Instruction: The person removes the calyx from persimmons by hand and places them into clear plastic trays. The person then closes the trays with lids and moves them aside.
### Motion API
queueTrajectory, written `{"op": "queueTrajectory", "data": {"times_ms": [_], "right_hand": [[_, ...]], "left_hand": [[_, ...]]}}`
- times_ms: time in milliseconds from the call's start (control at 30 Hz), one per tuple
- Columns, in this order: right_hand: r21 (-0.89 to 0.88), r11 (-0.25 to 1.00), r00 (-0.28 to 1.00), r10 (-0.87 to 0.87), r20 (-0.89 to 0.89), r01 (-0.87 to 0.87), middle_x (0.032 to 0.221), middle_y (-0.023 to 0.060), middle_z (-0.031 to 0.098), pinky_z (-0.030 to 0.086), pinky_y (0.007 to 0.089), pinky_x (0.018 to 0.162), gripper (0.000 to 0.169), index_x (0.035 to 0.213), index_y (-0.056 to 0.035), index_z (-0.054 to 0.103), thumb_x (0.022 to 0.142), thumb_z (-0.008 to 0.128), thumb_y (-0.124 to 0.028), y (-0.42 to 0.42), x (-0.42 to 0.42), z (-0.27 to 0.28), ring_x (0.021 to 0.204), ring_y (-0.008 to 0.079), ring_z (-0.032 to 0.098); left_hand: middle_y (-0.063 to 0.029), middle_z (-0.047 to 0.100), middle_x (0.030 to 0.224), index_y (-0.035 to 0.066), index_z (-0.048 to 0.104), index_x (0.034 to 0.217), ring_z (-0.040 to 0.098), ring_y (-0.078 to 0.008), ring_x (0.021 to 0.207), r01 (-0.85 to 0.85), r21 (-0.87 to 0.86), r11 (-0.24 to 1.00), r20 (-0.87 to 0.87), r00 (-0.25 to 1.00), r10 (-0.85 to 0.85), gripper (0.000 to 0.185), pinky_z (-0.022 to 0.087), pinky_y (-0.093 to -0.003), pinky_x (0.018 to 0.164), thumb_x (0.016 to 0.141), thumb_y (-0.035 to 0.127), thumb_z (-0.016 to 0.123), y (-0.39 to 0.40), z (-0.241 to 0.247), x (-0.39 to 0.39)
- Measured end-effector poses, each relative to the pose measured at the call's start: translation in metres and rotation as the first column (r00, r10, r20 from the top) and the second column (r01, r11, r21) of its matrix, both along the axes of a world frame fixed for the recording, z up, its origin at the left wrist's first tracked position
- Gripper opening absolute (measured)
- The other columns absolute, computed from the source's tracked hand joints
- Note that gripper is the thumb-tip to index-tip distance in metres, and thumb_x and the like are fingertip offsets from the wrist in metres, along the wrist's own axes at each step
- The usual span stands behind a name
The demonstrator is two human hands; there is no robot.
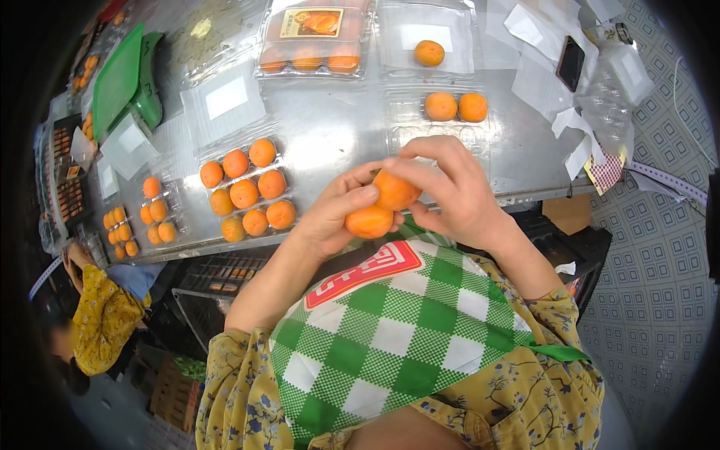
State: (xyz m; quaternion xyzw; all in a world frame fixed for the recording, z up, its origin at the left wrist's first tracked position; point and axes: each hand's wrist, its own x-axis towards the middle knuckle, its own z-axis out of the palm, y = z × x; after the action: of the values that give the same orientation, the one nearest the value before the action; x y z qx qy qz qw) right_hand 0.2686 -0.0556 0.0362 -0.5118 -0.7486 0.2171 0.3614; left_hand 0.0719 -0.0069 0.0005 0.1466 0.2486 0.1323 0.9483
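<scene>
Two orange persimmons are together in front of my apron. My left hand [332, 211] holds them, its thumb against the upper persimmon [395, 190] and the lower persimmon [369, 221] lying in the palm. Fingers of my right hand [458, 188] rest around the upper one's top and right side. Just beyond my hands, a clear plastic tray [405, 112] has two persimmons [457, 107] in its far row; my hands hide part of its near side. One more persimmon [429, 53] sits on its foam-lined lid [394, 50]. To the left stands a tray full of persimmons [243, 194].
A closed, labelled pack [315, 36] stands at the back. Further left are smaller groups of persimmons [159, 211] and a green plastic scoop-like container [119, 79]. A phone [570, 63] and loose liners [529, 28] lie right. Another person [107, 320] works at far left; black crates [225, 275] stand below the metal table.
</scene>
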Motion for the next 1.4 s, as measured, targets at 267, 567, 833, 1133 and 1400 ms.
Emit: {"op": "queueTrajectory", "data": {"times_ms": [267, 567, 833, 1133, 1400], "right_hand": [[-0.662, 0.743, 0.552, -0.513, -0.657, -0.098, 0.104, 0.0036, 0.053, 0.044, 0.0278, 0.081, 0.043, 0.118, -0.0048, 0.050, 0.078, 0.064, -0.012, -0.016, 0.007, -0.016, 0.095, 0.0136, 0.052], [-0.749, 0.471, 0.312, -0.705, -0.637, -0.466, 0.101, 0.0022, 0.058, 0.044, 0.0238, 0.068, 0.045, 0.116, -0.0040, 0.055, 0.090, 0.051, -0.041, -0.021, -0.006, -0.022, 0.085, 0.0099, 0.053], [-0.615, 0.654, 0.273, -0.555, -0.786, -0.441, 0.107, 0.0055, 0.056, 0.045, 0.0282, 0.081, 0.044, 0.116, -0.0028, 0.051, 0.082, 0.064, -0.028, -0.018, -0.005, -0.020, 0.093, 0.0124, 0.055], [-0.424, 0.903, 0.753, -0.227, -0.618, -0.076, 0.110, 0.0061, 0.053, 0.045, 0.0342, 0.092, 0.057, 0.118, -0.0030, 0.046, 0.067, 0.074, -0.005, -0.006, 0.002, -0.017, 0.106, 0.0166, 0.054], [-0.473, 0.842, 0.543, -0.276, -0.793, -0.261, 0.118, 0.0084, 0.050, 0.038, 0.0371, 0.101, 0.058, 0.122, -0.0015, 0.044, 0.070, 0.070, -0.002, -0.003, 0.001, -0.023, 0.114, 0.0186, 0.050]], "left_hand": [[-0.0123, 0.056, 0.112, 0.002, 0.038, 0.132, 0.062, -0.0221, 0.089, -0.101, 0.318, 0.943, -0.153, 0.976, 0.157, 0.080, 0.053, -0.0333, 0.078, 0.071, 0.034, 0.077, 0.001, 0.006, 0.005], [-0.0085, 0.057, 0.122, 0.004, 0.049, 0.127, 0.056, -0.0175, 0.108, 0.045, 0.868, 0.494, -0.202, 0.942, 0.269, 0.064, 0.045, -0.0302, 0.092, 0.069, 0.009, 0.077, 0.001, 0.011, 0.005], [-0.0113, 0.052, 0.129, 0.005, 0.040, 0.135, 0.060, -0.0156, 0.095, 0.052, 0.878, 0.475, -0.214, 0.932, 0.293, 0.077, 0.048, -0.0280, 0.082, 0.068, 0.007, 0.077, 0.000, 0.011, 0.006], [-0.0115, 0.054, 0.113, 0.003, 0.041, 0.131, 0.062, -0.0180, 0.087, -0.108, 0.365, 0.924, -0.179, 0.966, 0.184, 0.055, 0.050, -0.0290, 0.076, 0.084, 0.018, 0.066, -0.004, 0.003, 0.001], [-0.0112, 0.059, 0.107, 0.002, 0.042, 0.127, 0.063, -0.0191, 0.088, -0.079, 0.307, 0.948, -0.253, 0.954, 0.161, 0.053, 0.052, -0.0306, 0.077, 0.083, 0.021, 0.066, -0.003, 0.018, 0.006]]}}
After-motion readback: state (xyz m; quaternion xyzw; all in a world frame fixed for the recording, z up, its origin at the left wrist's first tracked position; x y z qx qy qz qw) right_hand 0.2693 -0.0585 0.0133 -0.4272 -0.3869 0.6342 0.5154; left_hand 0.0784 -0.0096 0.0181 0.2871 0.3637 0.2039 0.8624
